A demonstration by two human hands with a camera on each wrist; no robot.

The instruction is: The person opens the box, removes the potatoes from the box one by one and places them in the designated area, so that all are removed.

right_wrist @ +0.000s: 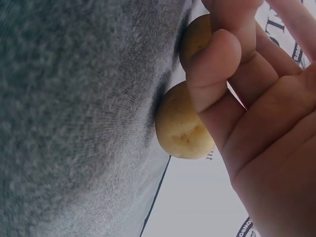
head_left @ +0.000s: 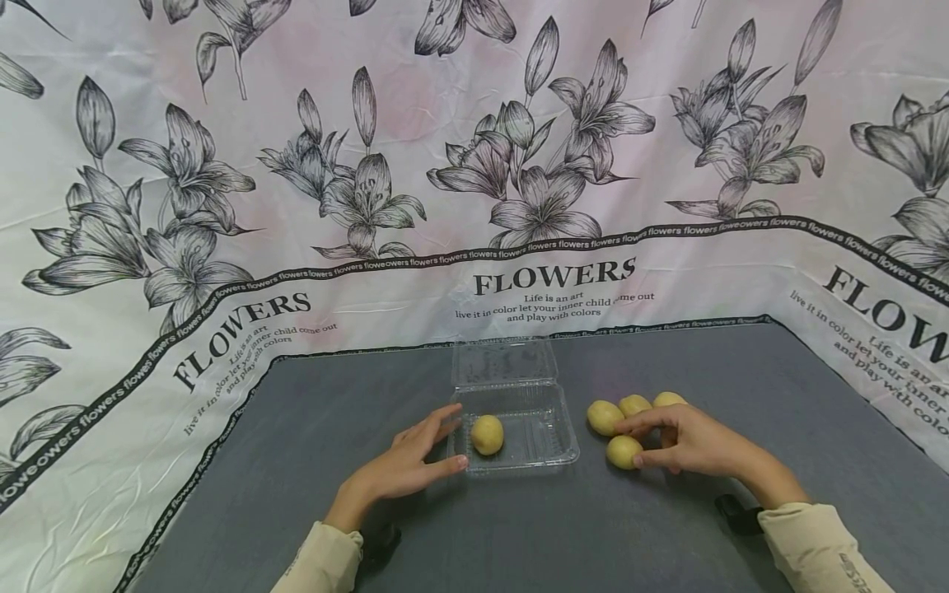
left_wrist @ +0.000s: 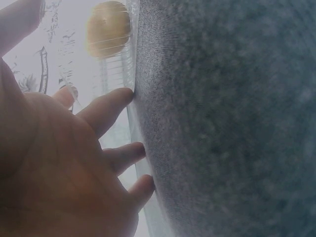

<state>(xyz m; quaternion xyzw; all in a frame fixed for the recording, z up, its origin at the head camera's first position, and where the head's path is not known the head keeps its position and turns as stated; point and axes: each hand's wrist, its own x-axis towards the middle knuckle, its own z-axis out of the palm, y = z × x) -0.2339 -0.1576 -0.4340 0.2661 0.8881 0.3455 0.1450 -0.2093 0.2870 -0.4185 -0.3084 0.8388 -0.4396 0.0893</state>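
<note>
A clear plastic clamshell box stands with its lid raised. A yellow potato sits in its left part. At the box's left side is my left hand, fingers spread and thumb apart, holding nothing; in the left wrist view its fingertips appear to touch the box wall. My right hand pinches the nearest potato on the right between thumb and fingers. Behind it lie more potatoes. The right wrist view shows a potato beyond the curled fingers, which partly cover it.
A grey cloth-covered table lies under everything. A white curtain with black flower prints and lettering hangs along its back and sides. The raised lid is close to the table's back edge.
</note>
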